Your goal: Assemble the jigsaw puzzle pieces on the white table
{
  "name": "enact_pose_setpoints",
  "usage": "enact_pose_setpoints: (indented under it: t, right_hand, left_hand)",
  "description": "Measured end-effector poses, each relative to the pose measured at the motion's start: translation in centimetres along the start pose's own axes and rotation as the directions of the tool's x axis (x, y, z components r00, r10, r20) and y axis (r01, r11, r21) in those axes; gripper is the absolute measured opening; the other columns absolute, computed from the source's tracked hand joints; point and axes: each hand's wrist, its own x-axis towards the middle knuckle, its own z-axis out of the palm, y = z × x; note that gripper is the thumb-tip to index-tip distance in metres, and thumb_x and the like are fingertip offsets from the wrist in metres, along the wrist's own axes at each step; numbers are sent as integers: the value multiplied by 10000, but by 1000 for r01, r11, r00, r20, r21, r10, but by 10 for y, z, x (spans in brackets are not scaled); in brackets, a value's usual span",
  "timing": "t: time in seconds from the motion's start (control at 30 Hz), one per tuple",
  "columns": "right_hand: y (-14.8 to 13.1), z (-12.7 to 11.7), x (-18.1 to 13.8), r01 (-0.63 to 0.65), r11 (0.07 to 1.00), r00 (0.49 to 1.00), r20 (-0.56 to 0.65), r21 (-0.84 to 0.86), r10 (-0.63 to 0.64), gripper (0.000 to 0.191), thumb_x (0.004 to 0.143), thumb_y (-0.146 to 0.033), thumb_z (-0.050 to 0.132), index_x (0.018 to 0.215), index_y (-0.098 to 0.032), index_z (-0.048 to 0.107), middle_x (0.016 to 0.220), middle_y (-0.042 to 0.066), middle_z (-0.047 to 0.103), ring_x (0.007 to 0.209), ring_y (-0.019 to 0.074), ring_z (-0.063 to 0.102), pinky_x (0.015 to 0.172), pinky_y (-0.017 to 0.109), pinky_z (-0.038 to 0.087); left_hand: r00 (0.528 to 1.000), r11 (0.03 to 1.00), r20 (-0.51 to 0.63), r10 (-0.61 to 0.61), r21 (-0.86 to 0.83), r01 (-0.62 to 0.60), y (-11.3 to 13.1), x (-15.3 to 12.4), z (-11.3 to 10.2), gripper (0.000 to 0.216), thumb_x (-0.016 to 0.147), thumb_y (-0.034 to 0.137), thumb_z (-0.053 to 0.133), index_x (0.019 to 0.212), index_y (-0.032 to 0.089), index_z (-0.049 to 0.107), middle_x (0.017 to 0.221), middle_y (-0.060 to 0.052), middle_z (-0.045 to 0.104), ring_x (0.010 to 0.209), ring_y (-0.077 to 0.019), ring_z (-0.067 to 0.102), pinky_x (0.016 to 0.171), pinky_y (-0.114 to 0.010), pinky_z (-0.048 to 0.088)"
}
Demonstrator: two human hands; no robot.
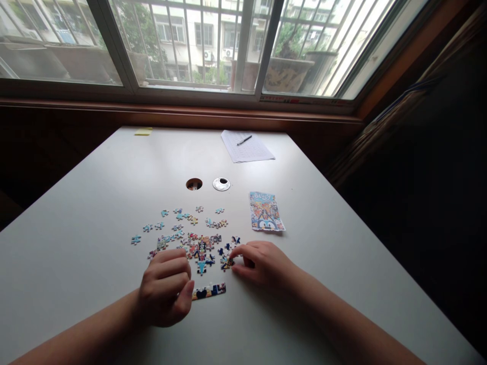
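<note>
Several small jigsaw pieces [182,228] lie scattered on a white table [95,203]. My right hand [262,263] pinches a dark, colourful piece [227,262] at the right edge of the pile. My left hand [165,293] rests curled on the table, fingers folded in, its thumb beside a joined strip of pieces [209,291]. I cannot see anything inside the left hand. A printed reference picture [265,211] lies to the right of the pile.
Farther back are a round cable hole [194,184] with its silver cap [221,184] beside it, a sheet of paper [247,147] with a pen [244,140], and a yellow sticky note [143,132]. A window runs behind the table; dark furniture stands at right.
</note>
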Motion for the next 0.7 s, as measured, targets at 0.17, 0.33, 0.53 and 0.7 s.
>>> enact_pose_setpoints:
  t: [0.17, 0.33, 0.53, 0.7]
  right_hand:
    - [1, 1, -1, 0, 1000, 1000, 7, 0, 0, 174, 874, -256, 699, 1046, -233, 711, 709, -15, 677, 644, 144, 588, 649, 252, 376]
    - [0, 0, 0, 1, 1000, 1000, 1, -9, -1, 173, 868, -248, 705, 1040, -231, 710, 704, -13, 676, 638, 144, 585, 642, 250, 365]
    - [1, 1, 0, 0, 1000, 1000, -5, -1, 0, 171, 865, -244, 702, 1035, -232, 713, 698, -12, 673, 638, 145, 583, 649, 250, 369]
    - [1, 2, -1, 0, 1000, 1000, -7, -2, 0, 175, 868, -256, 701, 1041, -234, 712, 699, -16, 672, 642, 143, 587, 646, 251, 368]
  left_hand:
    - [1000, 1000, 3, -6, 7, 6, 0, 1, 0, 262, 761, -21, 494, 640, 198, 416, 555, -5, 483, 537, -135, 398, 558, -300, 385]
    - [1000, 1000, 12, -3, 7, 3, 1, 2, 0, 266, 761, -26, 493, 641, 198, 415, 552, -4, 478, 540, -133, 400, 553, -297, 375]
    - [1000, 1000, 8, 2, -1, -2, 0, 2, -1, 273, 758, -33, 488, 643, 198, 399, 551, -5, 469, 545, -133, 387, 547, -294, 360]
    - [1000, 1000, 8, 2, 12, -3, 0, 2, -1, 270, 759, -30, 487, 643, 199, 402, 554, -5, 472, 545, -134, 391, 555, -296, 374]
